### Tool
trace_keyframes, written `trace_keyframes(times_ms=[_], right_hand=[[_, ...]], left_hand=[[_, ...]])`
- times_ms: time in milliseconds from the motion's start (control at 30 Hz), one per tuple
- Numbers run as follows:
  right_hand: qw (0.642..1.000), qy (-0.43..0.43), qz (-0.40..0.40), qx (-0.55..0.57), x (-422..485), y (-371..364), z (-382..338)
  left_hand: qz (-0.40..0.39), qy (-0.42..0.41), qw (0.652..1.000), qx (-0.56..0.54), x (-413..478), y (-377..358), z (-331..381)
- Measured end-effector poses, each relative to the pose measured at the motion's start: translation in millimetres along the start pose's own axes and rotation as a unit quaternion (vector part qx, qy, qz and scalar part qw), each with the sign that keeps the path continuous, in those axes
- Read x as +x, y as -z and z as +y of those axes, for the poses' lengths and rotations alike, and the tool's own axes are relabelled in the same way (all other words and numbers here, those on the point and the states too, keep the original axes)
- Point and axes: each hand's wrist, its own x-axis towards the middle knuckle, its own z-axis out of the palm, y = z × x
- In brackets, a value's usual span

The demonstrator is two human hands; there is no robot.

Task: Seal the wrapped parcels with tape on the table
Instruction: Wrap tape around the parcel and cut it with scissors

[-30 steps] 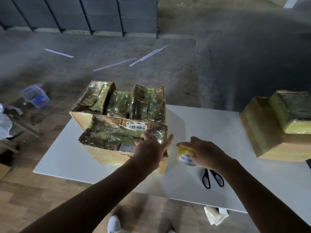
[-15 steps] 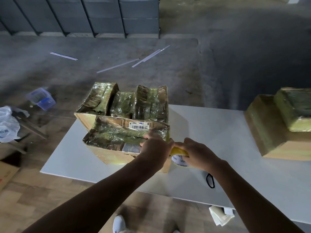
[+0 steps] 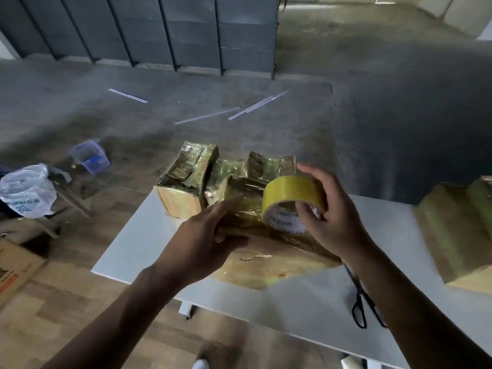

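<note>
Parcels [image 3: 186, 179]: four clustered mid-frame on the worktop [image 3: 138, 241], two more at the right edge. One tape roll [image 3: 290, 193], clamped in my right hand [image 3: 338, 219], above the nearest parcel [image 3: 266, 259] my left hand [image 3: 205, 238] grips.

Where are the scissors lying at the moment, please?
Head view, lower right: the scissors lie flat on the white table near its front edge, just right of the parcel being handled.
</note>
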Motion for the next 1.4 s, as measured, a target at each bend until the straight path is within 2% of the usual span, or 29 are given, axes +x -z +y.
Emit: trace_keyframes(times_ms=[67, 133, 200, 267, 300, 367, 500, 633, 800, 967, 1000, 1067, 1133, 1200, 1267, 1400], right_hand=[[0.999, 0.017, -0.032, -0.019, 15, -16, -9], [0.993, 0.041, -0.086, -0.071, 22, -37, -15], [0.987, 0.043, -0.117, -0.098, 25, -61, -19], [0.985, 0.051, -0.135, -0.096, 28, -83, -24], [0.985, 0.050, -0.142, -0.088, 28, -92, -27], [0.985, 0.034, -0.147, -0.079, 30, -105, -32], [0.984, -0.005, -0.145, -0.099, 34, -106, -42], [0.951, 0.053, -0.231, -0.197, 43, -72, -42], [0.880, 0.078, -0.312, -0.349, 36, -14, -42], [0.863, 0.058, -0.336, -0.373, 35, -2, -37], [0.871, 0.042, -0.330, -0.361, 35, -4, -35], [0.910, 0.023, -0.282, -0.303, 29, -12, -31], [0.959, 0.009, -0.197, -0.202, 15, -23, -25], [0.990, -0.036, -0.110, -0.075, 2, -31, -20], [0.995, -0.055, -0.078, -0.012, -6, -38, -15], [0.993, -0.017, -0.113, -0.017, -6, -36, -5]], left_hand=[[-0.015, 0.001, 0.998, -0.063, -7, -2, -30], [-0.017, 0.019, 0.997, -0.073, -14, 0, -62], [0.012, 0.015, 1.000, 0.022, -16, 11, -87], [0.023, -0.052, 0.986, 0.158, -14, 21, -99], [0.001, -0.097, 0.975, 0.198, -13, 22, -102], [-0.039, -0.148, 0.966, 0.209, -12, 18, -104], [-0.013, -0.147, 0.970, 0.195, -12, 8, -107], [0.011, -0.153, 0.967, 0.204, -13, 12, -107], [-0.005, -0.171, 0.965, 0.200, -10, 8, -103], [-0.019, -0.172, 0.960, 0.222, -2, 8, -94], [-0.022, -0.163, 0.959, 0.230, -1, 10, -96], [-0.044, -0.140, 0.950, 0.275, 0, 16, -92], [-0.068, -0.116, 0.932, 0.338, 2, 17, -78], [-0.071, -0.101, 0.932, 0.340, 2, 4, -66], [-0.070, -0.099, 0.934, 0.335, 2, -9, -57], [-0.045, -0.098, 0.948, 0.299, 3, -18, -67]])
